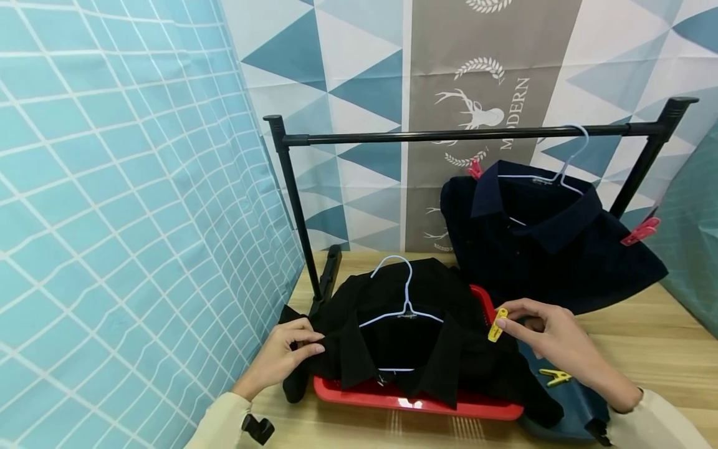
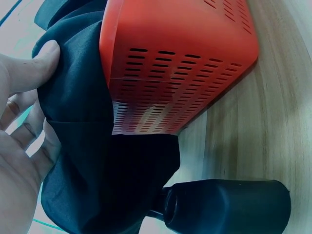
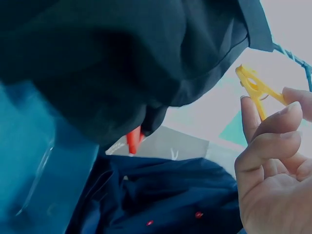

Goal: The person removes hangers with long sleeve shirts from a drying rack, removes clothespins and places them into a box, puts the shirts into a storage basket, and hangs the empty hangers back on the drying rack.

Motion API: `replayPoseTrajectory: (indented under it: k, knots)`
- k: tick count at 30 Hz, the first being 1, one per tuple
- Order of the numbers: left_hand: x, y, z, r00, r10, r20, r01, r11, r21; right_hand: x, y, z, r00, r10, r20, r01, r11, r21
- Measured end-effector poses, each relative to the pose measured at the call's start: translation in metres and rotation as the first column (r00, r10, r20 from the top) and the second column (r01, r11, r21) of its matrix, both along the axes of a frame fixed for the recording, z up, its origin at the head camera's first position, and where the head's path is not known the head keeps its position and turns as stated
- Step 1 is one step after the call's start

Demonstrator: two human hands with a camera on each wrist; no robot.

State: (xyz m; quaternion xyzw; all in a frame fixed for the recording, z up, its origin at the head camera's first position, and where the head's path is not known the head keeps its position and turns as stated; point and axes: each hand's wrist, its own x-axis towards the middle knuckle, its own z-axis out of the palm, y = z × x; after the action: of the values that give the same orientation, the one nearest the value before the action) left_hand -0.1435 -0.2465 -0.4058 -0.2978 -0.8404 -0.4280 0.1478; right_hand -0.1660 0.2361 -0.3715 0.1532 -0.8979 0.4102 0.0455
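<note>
A black collared shirt (image 1: 488,362) lies over a red basket (image 1: 415,404), with a pale hanger (image 1: 407,293) inside its neck, hook upward. My left hand (image 1: 283,352) pinches the shirt's shoulder on the left; in the left wrist view the thumb presses on the dark cloth (image 2: 78,87), with other fingers behind it. To the right of the shirt, my right hand (image 1: 552,337) pinches a yellow clothespin (image 1: 496,326) by its handle end. The right wrist view has that clothespin (image 3: 253,87) beside the shirt's edge, apart from the cloth.
Behind stands a black clothes rack (image 1: 392,136). From its bar, a navy shirt (image 1: 538,262) hangs on a pale hanger, with pink clothespins (image 1: 642,231) at both shoulders. A blue basin (image 1: 578,405) at the right holds another yellow clothespin (image 1: 555,376). Patterned sheets (image 1: 359,81) cover the walls.
</note>
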Motion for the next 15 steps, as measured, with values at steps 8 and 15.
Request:
replayPoseTrajectory:
  k: [8, 15]
  knots:
    - [-0.002, 0.001, 0.0, 1.0, -0.011, -0.012, 0.011, 1.0, -0.002, 0.0, 0.023, -0.019, 0.995, -0.057, 0.079, 0.058, 0.998, -0.015]
    - [-0.001, 0.0, 0.0, 1.0, -0.012, -0.021, 0.012, 1.0, 0.008, -0.006, 0.041, -0.03, 0.984, -0.097, 0.147, 0.096, 0.995, 0.012]
